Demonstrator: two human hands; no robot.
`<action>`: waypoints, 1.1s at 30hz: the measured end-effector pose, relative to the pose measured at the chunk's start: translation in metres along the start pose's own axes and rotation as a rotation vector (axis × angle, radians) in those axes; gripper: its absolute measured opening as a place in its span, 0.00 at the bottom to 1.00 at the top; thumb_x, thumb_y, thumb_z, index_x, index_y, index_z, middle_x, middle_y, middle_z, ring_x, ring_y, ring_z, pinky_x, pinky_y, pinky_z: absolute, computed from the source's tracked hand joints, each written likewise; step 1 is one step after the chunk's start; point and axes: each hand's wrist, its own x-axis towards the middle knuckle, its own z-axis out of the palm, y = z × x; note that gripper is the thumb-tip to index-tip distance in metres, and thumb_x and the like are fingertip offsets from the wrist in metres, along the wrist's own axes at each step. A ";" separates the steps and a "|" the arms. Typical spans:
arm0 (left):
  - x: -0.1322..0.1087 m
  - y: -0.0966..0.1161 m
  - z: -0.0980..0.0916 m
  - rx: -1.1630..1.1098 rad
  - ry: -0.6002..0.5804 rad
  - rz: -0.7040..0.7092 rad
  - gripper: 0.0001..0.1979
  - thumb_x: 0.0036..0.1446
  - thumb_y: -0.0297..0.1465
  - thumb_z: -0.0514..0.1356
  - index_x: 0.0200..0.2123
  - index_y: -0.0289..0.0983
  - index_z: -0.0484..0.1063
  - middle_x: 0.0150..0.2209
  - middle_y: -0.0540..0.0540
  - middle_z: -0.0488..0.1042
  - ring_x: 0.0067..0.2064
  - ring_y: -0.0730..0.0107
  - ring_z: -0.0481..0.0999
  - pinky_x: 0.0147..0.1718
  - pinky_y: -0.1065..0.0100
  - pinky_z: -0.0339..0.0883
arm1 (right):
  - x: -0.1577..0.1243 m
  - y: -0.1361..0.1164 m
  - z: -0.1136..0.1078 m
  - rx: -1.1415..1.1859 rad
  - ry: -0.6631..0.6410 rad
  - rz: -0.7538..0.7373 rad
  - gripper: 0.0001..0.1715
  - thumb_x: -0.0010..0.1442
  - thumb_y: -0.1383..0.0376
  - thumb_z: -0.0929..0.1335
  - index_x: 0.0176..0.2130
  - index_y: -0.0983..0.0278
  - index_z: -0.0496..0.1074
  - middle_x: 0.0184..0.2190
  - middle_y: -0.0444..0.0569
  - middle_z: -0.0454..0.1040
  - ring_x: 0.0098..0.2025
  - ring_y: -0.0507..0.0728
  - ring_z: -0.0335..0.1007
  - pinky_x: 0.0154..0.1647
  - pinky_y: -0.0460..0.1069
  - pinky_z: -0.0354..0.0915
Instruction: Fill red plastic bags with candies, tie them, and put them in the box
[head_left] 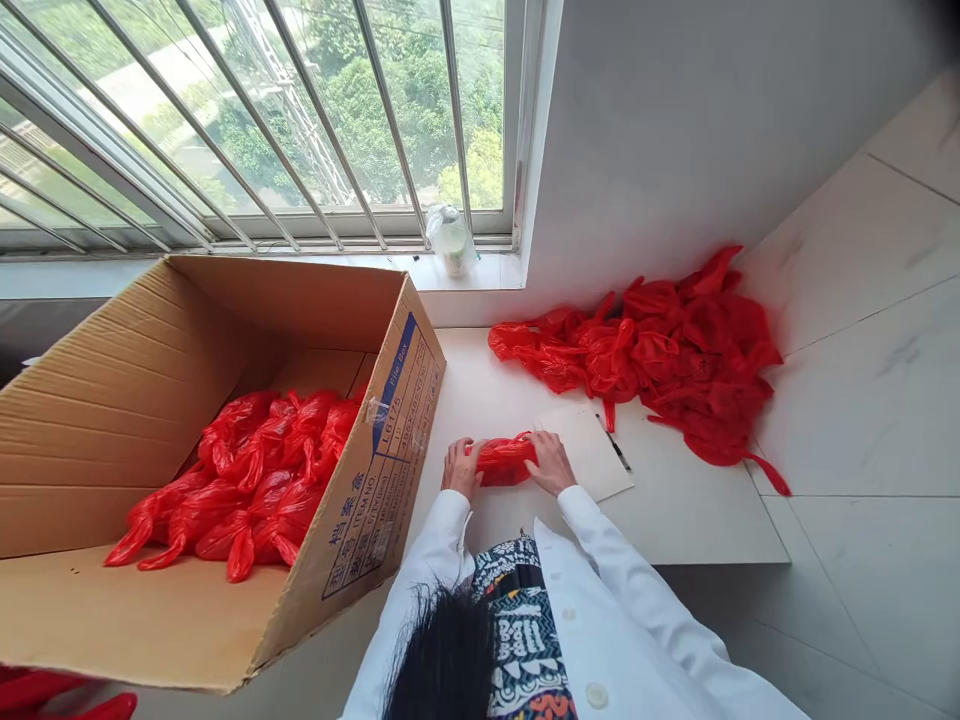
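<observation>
Between my two hands a red plastic bag lies bundled on the white tabletop; what it contains is hidden. My left hand grips its left end, and my right hand grips its right end. Just right of my right hand are a sheet of white paper and a black pen. To the left stands a large cardboard box, open at the top, with several knotted red bags inside.
A heap of red bags lies against the wall at the back right of the table. A cup in a clear bag stands on the sill by the barred window. More red plastic shows at the bottom left.
</observation>
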 end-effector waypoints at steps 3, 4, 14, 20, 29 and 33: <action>0.008 0.015 0.010 0.000 -0.085 0.070 0.25 0.40 0.15 0.59 0.39 0.46 0.71 0.48 0.47 0.68 0.56 0.60 0.60 0.55 0.59 0.55 | 0.008 -0.019 0.012 -0.035 -0.083 -0.078 0.17 0.52 0.68 0.65 0.44 0.60 0.69 0.43 0.50 0.70 0.48 0.60 0.58 0.48 0.53 0.55; 0.011 0.017 0.012 -0.008 -0.101 0.074 0.22 0.40 0.15 0.58 0.36 0.45 0.72 0.45 0.47 0.70 0.53 0.61 0.63 0.54 0.59 0.55 | 0.011 -0.023 0.015 -0.043 -0.088 -0.066 0.13 0.53 0.69 0.65 0.40 0.60 0.70 0.40 0.50 0.72 0.46 0.60 0.59 0.47 0.52 0.55; 0.041 -0.006 -0.025 -0.433 0.145 -0.037 0.06 0.50 0.33 0.56 0.31 0.38 0.68 0.31 0.50 0.73 0.32 0.71 0.72 0.31 0.71 0.65 | 0.030 0.004 -0.022 0.648 0.344 0.368 0.09 0.55 0.59 0.61 0.31 0.61 0.65 0.30 0.45 0.71 0.35 0.54 0.65 0.39 0.49 0.59; 0.048 -0.001 -0.042 -0.604 0.212 0.000 0.15 0.45 0.34 0.56 0.38 0.37 0.65 0.35 0.47 0.73 0.40 0.66 0.73 0.36 0.65 0.67 | 0.037 0.023 -0.035 0.821 0.404 0.447 0.14 0.51 0.59 0.60 0.37 0.63 0.63 0.33 0.47 0.72 0.34 0.53 0.69 0.34 0.47 0.63; 0.031 0.053 -0.034 0.098 0.160 0.301 0.24 0.38 0.31 0.66 0.44 0.41 0.71 0.49 0.41 0.65 0.54 0.49 0.57 0.52 0.51 0.57 | 0.030 -0.018 -0.057 0.440 0.300 0.068 0.34 0.45 0.73 0.62 0.53 0.62 0.63 0.48 0.52 0.66 0.49 0.58 0.61 0.50 0.54 0.61; 0.033 0.052 -0.044 0.184 0.117 0.335 0.14 0.47 0.24 0.58 0.38 0.41 0.74 0.48 0.43 0.66 0.52 0.55 0.60 0.52 0.56 0.59 | 0.037 -0.043 -0.073 0.183 0.155 -0.244 0.31 0.43 0.78 0.62 0.47 0.60 0.71 0.47 0.50 0.67 0.52 0.59 0.56 0.53 0.54 0.57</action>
